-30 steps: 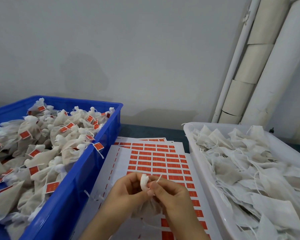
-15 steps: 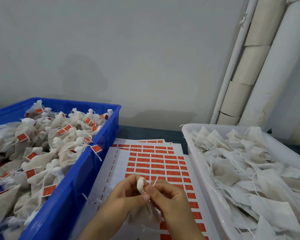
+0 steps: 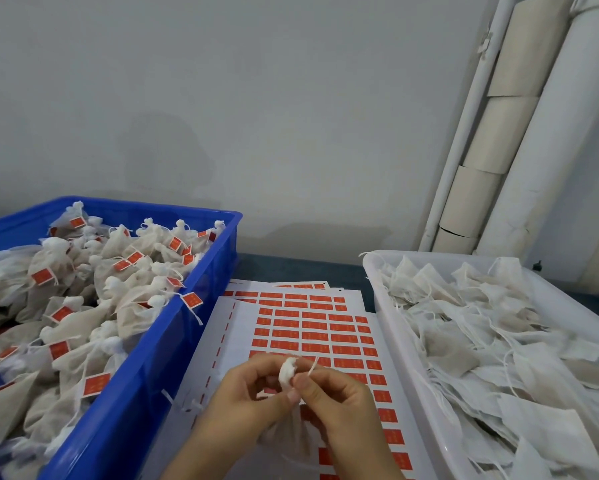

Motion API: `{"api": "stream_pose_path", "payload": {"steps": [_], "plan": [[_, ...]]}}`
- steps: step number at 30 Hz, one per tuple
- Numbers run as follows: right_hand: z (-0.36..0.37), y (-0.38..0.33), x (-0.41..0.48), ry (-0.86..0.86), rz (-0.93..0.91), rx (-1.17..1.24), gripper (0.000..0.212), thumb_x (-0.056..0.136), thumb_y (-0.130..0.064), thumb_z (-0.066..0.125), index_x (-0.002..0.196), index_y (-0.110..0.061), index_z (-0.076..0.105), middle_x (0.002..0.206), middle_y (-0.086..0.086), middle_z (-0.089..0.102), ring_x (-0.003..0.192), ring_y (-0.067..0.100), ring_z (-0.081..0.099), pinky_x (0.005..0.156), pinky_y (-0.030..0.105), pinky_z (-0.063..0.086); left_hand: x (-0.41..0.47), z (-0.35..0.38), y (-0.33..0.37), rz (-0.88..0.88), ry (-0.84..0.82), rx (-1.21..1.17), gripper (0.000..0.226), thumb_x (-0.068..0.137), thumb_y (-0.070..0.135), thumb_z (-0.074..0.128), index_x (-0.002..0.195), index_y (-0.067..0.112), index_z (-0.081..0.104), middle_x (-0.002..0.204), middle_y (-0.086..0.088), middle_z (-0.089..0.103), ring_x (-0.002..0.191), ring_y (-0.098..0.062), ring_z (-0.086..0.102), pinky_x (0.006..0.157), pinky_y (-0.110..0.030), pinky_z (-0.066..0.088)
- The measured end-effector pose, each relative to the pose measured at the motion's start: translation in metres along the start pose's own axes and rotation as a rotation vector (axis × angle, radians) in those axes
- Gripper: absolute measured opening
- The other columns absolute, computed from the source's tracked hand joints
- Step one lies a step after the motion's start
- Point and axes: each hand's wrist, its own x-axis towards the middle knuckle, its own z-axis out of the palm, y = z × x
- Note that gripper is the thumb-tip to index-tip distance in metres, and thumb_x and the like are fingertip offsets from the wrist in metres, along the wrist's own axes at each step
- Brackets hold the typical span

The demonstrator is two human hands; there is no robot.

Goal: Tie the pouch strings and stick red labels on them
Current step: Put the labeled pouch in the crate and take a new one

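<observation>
Head view, lower centre: left hand (image 3: 253, 393) and right hand (image 3: 339, 400) pinched the pouch (image 3: 287, 372) neck together, the right apparently gripping its string (image 3: 314, 364), above the label sheet (image 3: 311, 327).

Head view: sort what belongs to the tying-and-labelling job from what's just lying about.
Job: pouch, gripped by left hand and right hand; red label sheets; white tray of untied pouches; blue crate of labelled pouches.
Lying about: wall pipes; string scraps.

Left grip (image 3: 249, 400) and right grip (image 3: 339, 407) meet, fingers curled, both pinching the pouch (image 3: 287, 373).
</observation>
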Motion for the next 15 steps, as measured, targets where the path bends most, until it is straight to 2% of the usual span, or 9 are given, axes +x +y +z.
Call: {"api": "stream_pose_path", "payload": {"steps": [2,4,7,9,12,15], "plan": [[0.0002,0.0023,0.001,-0.016,0.011,0.023,0.018,0.077,-0.024,0.068,0.071,-0.041,0.074,0.086,-0.02,0.071,0.083,0.002,0.067,0.059,0.016,0.053,-0.0003,0.0001,0.0002,0.054,0.061,0.04,0.026,0.071,0.006,0.075,0.088,0.025,0.07,0.087,0.012,0.07,0.088,-0.016,0.066,0.075,-0.021,0.055],[0.0012,0.0036,0.0016,-0.013,0.02,0.015,0.019,0.08,-0.021,0.067,0.073,-0.038,0.074,0.085,-0.016,0.072,0.082,0.004,0.068,0.06,0.018,0.054,0.0002,-0.0012,0.0004,0.057,0.067,0.022,0.03,0.068,0.004,0.075,0.088,0.026,0.07,0.085,0.013,0.071,0.087,-0.016,0.067,0.071,-0.02,0.055],[0.0017,0.0038,0.0016,0.023,-0.002,-0.015,0.016,0.077,-0.027,0.068,0.07,-0.041,0.072,0.078,-0.016,0.072,0.079,-0.001,0.066,0.056,0.014,0.052,0.0008,-0.0011,0.0006,0.033,0.078,-0.019,0.035,0.066,0.006,0.076,0.091,0.029,0.068,0.084,0.015,0.072,0.085,-0.014,0.068,0.064,-0.015,0.053],[0.0004,0.0026,0.0016,0.048,-0.025,-0.032,0.008,0.067,-0.04,0.066,0.07,-0.046,0.07,0.077,-0.02,0.07,0.081,-0.006,0.064,0.055,0.01,0.049,0.001,0.0016,0.0006,0.03,0.089,-0.029,0.035,0.066,0.009,0.076,0.093,0.031,0.066,0.087,0.014,0.071,0.086,-0.014,0.067,0.064,-0.015,0.053],[-0.0018,0.002,0.0021,0.064,-0.051,-0.05,0.014,0.058,-0.047,0.061,0.069,-0.046,0.07,0.078,-0.021,0.07,0.083,-0.009,0.062,0.061,0.008,0.046,0.0006,0.0045,0.0013,0.044,0.117,-0.023,0.032,0.068,0.012,0.075,0.091,0.034,0.066,0.083,0.019,0.07,0.084,-0.013,0.066,0.06,-0.013,0.051],[-0.0024,-0.001,0.0025,0.044,-0.038,-0.036,0.013,0.058,-0.046,0.062,0.069,-0.045,0.07,0.081,-0.023,0.069,0.084,-0.01,0.061,0.059,0.008,0.047,-0.0025,0.0054,0.0031,0.106,0.088,0.028,0.031,0.062,0.031,0.072,0.09,0.04,0.064,0.083,0.024,0.068,0.082,-0.008,0.066,0.059,-0.012,0.05]]}}
